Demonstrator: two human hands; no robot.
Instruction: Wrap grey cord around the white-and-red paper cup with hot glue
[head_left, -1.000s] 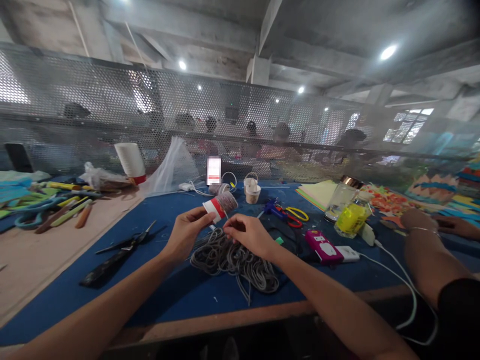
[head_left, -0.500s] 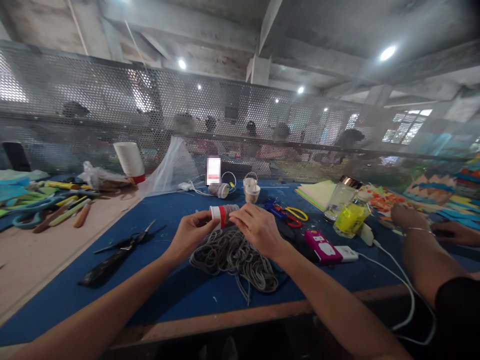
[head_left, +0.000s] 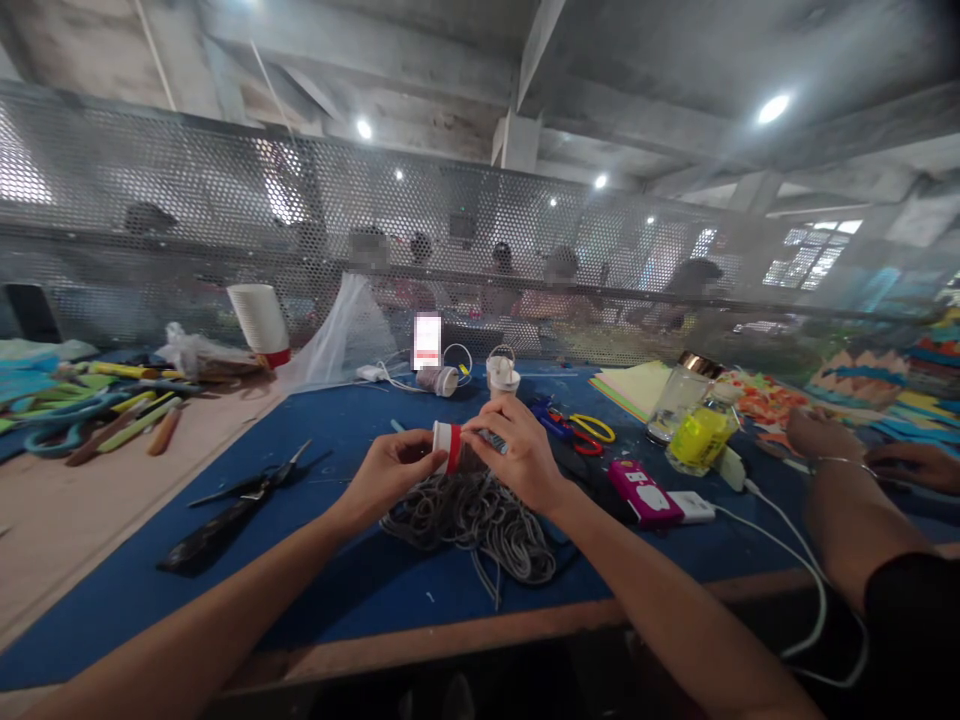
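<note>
A paper cup (head_left: pixel 448 447), white with a red band, lies on its side in the air above the blue mat. My left hand (head_left: pixel 391 465) is closed around its rim end. Grey cord is wound over the cup's other end, partly hidden by my right hand (head_left: pixel 517 445). The fingers of that hand pinch the cord against the cup beside the red band. Below both hands a loose heap of grey cord (head_left: pixel 480 520) rests on the mat, its ends trailing toward the front edge.
Black pliers (head_left: pixel 247 490) lie to the left. Behind my hands stand small wrapped cups (head_left: pixel 503 378) and a lit phone (head_left: pixel 427 342). Scissors (head_left: pixel 592 428), a purple box (head_left: pixel 643 492), glass jars (head_left: pixel 697 435) and a white cable are at right, near another person's arm (head_left: pixel 836 500).
The cup has shifted slightly right and tilted in my hands. My right fingers have moved up around the cup, more spread than before. The cord heap stays put.
</note>
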